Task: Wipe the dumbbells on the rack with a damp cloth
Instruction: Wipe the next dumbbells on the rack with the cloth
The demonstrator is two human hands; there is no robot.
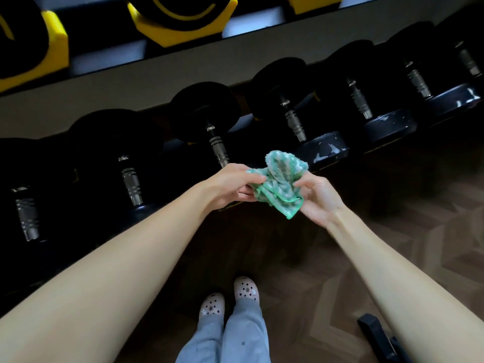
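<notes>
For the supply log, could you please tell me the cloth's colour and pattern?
The cloth is green with a pale checked pattern; the head view shows it.

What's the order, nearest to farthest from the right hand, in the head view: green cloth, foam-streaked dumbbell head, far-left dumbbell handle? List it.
1. Green cloth, held by the right hand itself.
2. Foam-streaked dumbbell head, just beyond the hand.
3. Far-left dumbbell handle, far off to the left.

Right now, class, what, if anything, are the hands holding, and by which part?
A crumpled green cloth, held between both hands: the left hand pinches its left edge, the right hand its right edge.
</notes>
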